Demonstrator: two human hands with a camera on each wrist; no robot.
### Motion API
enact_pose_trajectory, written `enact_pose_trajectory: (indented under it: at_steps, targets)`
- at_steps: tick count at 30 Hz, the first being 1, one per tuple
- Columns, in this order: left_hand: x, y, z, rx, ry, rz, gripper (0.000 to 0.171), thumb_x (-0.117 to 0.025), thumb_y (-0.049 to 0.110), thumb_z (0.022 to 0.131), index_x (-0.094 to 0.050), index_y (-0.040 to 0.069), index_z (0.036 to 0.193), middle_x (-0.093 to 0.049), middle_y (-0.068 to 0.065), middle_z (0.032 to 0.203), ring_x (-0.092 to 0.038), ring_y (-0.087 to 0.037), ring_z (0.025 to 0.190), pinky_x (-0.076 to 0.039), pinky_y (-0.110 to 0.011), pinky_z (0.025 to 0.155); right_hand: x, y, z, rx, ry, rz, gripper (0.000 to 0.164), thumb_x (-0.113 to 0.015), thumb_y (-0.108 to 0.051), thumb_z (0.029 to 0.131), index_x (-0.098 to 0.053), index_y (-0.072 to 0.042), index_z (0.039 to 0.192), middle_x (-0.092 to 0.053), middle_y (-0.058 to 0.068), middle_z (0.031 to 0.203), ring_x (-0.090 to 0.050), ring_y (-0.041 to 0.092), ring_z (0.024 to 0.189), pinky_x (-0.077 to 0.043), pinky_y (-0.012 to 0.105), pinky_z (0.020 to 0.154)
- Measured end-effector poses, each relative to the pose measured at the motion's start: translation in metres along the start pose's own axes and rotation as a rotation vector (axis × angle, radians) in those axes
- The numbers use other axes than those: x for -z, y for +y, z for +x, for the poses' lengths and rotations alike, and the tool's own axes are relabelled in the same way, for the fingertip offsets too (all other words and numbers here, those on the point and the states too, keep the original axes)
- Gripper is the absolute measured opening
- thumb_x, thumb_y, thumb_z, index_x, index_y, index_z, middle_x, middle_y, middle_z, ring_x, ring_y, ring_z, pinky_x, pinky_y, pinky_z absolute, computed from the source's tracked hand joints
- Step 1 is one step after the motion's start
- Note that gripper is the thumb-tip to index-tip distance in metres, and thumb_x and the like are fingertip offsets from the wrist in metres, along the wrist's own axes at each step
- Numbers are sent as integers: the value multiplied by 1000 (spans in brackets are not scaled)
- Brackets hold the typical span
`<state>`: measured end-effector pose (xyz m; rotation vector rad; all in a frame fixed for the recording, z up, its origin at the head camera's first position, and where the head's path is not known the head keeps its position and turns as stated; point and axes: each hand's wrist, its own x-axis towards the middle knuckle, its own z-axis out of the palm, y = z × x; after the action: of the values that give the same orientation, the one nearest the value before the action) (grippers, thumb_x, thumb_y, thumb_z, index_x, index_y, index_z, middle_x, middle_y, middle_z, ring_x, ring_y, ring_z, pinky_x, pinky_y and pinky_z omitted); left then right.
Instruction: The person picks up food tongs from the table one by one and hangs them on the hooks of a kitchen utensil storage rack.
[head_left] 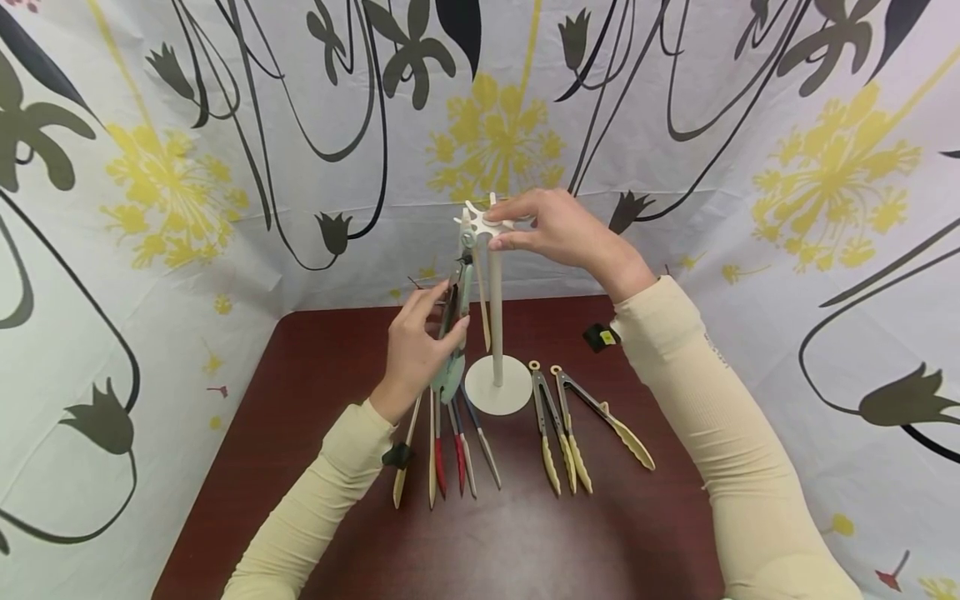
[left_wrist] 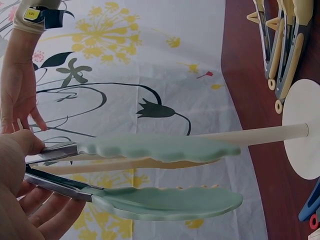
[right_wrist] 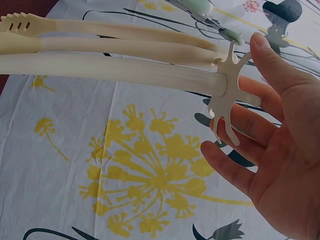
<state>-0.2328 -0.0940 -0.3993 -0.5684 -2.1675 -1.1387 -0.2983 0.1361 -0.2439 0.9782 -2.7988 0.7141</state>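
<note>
My left hand (head_left: 416, 348) holds a pair of tongs with mint-green tips (left_wrist: 167, 204), the tips pointing down and spread apart. The tongs' upper end is right at the hooks of a white utensil stand (head_left: 497, 317). At the top of that stand, my right hand (head_left: 558, 229) grips the ring of hooks (right_wrist: 231, 85), thumb on one side and fingers on the other. Beige long-handled utensils (right_wrist: 135, 31) hang from the hooks beside the pole; one has a slotted end.
Yellow-tipped tongs (head_left: 567, 442) lie right of the stand's round base (head_left: 517, 398). Left of it lie several utensils with red (head_left: 440, 467), blue and beige parts. A dark red table (head_left: 600, 542) bears everything, with a patterned cloth (head_left: 300, 167) behind.
</note>
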Motion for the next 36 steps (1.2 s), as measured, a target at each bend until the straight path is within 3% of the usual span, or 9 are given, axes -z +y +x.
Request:
enact_pose_trajectory:
  at_steps: [23,36]
  targets:
    - [-13,-2,4,40,-19,-14,54,-76,21,87,-57,6,135,-64,-12,115,-72,-25,94,-62,-31,76,0,0,-2,6,12,-1,53,-69,-50,88,-63,-26,135,-60,0,142,-52,22,136,-44,45,111]
    - [-19,0,8,54,-41,43,54,-75,24,87,-56,8,135,-65,-12,116,-73,-24,92,-62,-31,76,0,1,-3,9,15,-15,53,-68,-50,88,-62,-26,135,-59,1,144,-51,23,136,-42,45,112]
